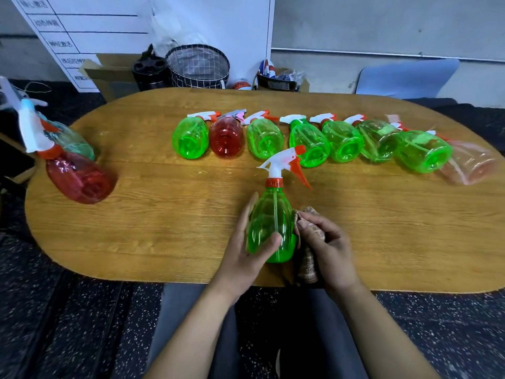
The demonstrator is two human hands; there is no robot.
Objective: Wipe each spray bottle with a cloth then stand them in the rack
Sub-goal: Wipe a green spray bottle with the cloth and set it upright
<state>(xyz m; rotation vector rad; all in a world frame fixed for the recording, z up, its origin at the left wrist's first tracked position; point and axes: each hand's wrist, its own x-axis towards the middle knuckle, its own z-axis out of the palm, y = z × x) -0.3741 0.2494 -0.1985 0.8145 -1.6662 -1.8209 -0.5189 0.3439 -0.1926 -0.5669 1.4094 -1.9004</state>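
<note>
My left hand (247, 251) grips a green spray bottle (273, 222) upright near the table's front edge, thumb across its lower body. Its white and orange trigger head points right. My right hand (326, 243) holds a brown cloth (308, 262) bunched against the bottle's right side. Behind, a row of several bottles lies on its side: mostly green ones (341, 140), a red one (226, 138) and a pale pink one (470, 162) at the far right. At the left end lie a red bottle (80, 177) and a teal one (73, 142). No rack is visible.
The oval wooden table (164, 214) fills the middle. Beyond its far edge stand a wire basket (198, 67), a black container (149, 69), a cardboard box (109, 75) and a blue chair (407, 77). Dark speckled floor lies below.
</note>
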